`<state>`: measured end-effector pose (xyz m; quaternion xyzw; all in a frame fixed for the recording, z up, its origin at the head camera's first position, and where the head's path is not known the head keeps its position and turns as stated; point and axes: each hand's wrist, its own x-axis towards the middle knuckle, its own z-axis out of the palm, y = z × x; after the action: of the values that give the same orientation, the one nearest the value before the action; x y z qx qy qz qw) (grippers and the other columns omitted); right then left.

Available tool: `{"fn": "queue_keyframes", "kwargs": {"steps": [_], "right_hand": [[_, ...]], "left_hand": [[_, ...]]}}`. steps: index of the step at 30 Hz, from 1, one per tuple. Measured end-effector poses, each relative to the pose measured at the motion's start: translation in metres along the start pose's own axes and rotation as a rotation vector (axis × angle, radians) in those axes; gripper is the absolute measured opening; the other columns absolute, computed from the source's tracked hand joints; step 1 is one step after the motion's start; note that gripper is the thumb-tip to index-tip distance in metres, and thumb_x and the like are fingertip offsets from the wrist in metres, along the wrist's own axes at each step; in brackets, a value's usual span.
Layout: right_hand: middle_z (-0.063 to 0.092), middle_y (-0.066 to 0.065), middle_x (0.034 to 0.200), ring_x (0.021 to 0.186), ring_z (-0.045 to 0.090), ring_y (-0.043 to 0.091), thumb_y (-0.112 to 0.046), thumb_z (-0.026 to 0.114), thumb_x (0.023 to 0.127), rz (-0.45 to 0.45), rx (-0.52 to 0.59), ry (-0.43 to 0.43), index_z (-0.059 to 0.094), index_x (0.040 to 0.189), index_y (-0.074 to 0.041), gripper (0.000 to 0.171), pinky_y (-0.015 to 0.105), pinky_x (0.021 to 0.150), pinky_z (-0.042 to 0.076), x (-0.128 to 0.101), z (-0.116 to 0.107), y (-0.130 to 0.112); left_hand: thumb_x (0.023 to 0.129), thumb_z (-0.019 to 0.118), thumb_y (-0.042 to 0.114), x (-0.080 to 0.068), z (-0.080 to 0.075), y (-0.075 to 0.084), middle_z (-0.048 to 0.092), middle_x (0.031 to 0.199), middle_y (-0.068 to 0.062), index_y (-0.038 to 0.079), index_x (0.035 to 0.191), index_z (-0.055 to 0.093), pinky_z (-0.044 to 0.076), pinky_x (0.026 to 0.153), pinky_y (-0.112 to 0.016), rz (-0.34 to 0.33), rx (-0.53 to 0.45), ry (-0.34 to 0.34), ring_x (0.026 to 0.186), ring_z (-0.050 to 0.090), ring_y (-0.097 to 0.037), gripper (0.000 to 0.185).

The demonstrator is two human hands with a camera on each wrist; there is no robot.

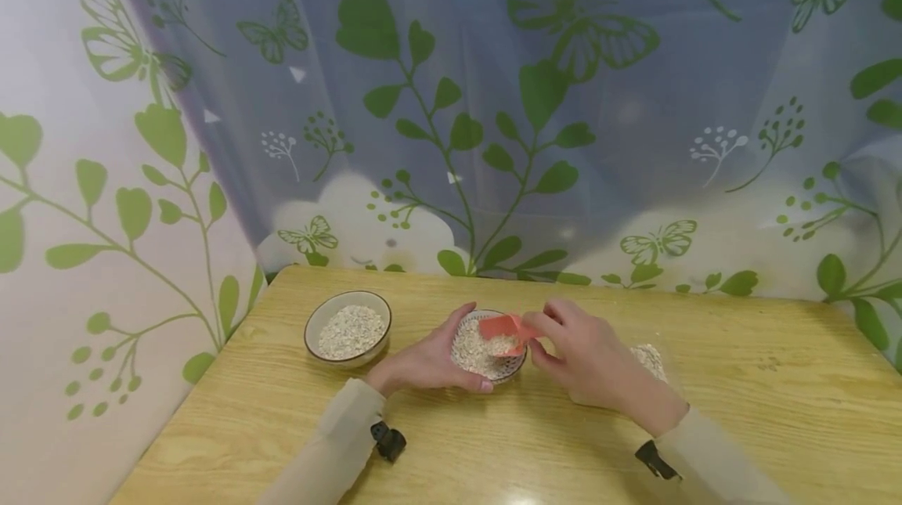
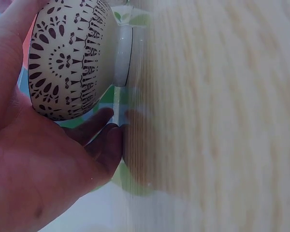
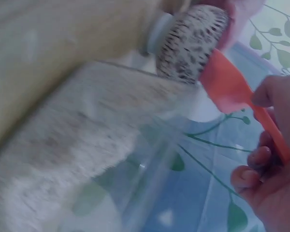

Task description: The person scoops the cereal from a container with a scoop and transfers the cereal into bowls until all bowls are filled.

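Bare table (image 1: 775, 380) right; plain bowl (image 1: 348, 328) blocks left, curtain (image 1: 493, 137) behind

Bowls on the wooden table (image 1: 740, 380): two; one plain-rimmed bowl (image 1: 348, 328) at left, holding oats; one patterned bowl (image 1: 488, 348) at centre, likewise holding oats. Scoops: one, an orange scoop (image 1: 507, 333), over the patterned bowl. Clear containers: one, a clear container (image 1: 650, 360) with oats inside, partly hidden behind the right hand (image 1: 588, 356). Hands: two, left hand (image 1: 426, 360) and right hand. Sleeves: two, both pale. Dark wrist mounts: two, one at each wrist. Tables: one. Printed curtains (image 1: 493, 98) behind: one, count of butterflies not taken.
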<state>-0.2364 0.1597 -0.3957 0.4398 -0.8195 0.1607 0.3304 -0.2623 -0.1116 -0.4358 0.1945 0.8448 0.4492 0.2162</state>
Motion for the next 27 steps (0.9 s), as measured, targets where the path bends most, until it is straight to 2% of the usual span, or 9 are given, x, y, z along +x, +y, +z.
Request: {"fn": "queue_keyframes", "kwargs": {"steps": [3,9,18,22,27], "right_hand": [[0.047,-0.003,0.081,0.063,0.035,0.003,-0.004,0.081,0.076,-0.01,-0.005,-0.046,0.069,0.105,-0.014,0.033,0.013,0.051,0.03,0.009,-0.007,0.003],[0.044,-0.002,0.08,0.064,0.037,0.005,-0.002,0.081,0.075,-0.076,-0.03,-0.054,0.068,0.102,-0.014,0.032,0.012,0.051,0.031,0.023,-0.017,0.007],[0.041,-0.004,0.078,0.064,0.035,0.005,-0.004,0.08,0.077,-0.061,-0.057,-0.1,0.07,0.104,-0.015,0.031,0.012,0.051,0.028,0.028,-0.023,0.005],[0.045,-0.004,0.082,0.064,0.036,0.004,-0.005,0.079,0.08,0.025,-0.018,-0.112,0.07,0.107,-0.015,0.03,0.014,0.052,0.033,0.024,-0.023,0.007],[0.057,-0.004,0.092,0.074,0.051,0.009,-0.007,0.074,0.085,0.292,0.121,-0.15,0.069,0.108,-0.014,0.025,0.022,0.063,0.043,0.01,-0.024,0.01]], "left_hand": [[0.073,0.09,0.047,0.0,0.0,0.0,0.02,0.17,-0.014,0.031,0.165,0.003,0.026,0.124,-0.06,0.001,0.001,0.001,0.155,0.025,-0.034,0.128],[0.073,0.09,0.046,0.001,0.0,0.0,0.023,0.169,-0.015,0.029,0.166,0.003,0.026,0.124,-0.06,0.01,-0.004,0.004,0.153,0.029,-0.034,0.129],[0.073,0.091,0.045,0.001,0.0,0.0,0.022,0.169,-0.016,0.029,0.166,0.003,0.026,0.123,-0.06,0.008,-0.003,0.005,0.153,0.029,-0.034,0.128],[0.073,0.091,0.045,0.001,0.0,0.001,0.021,0.17,-0.015,0.03,0.166,0.003,0.025,0.123,-0.061,0.007,-0.001,0.004,0.154,0.027,-0.035,0.128],[0.071,0.091,0.048,0.0,-0.001,0.0,0.017,0.171,-0.014,0.031,0.166,0.005,0.025,0.124,-0.061,0.004,0.025,0.022,0.156,0.024,-0.035,0.129]]}}
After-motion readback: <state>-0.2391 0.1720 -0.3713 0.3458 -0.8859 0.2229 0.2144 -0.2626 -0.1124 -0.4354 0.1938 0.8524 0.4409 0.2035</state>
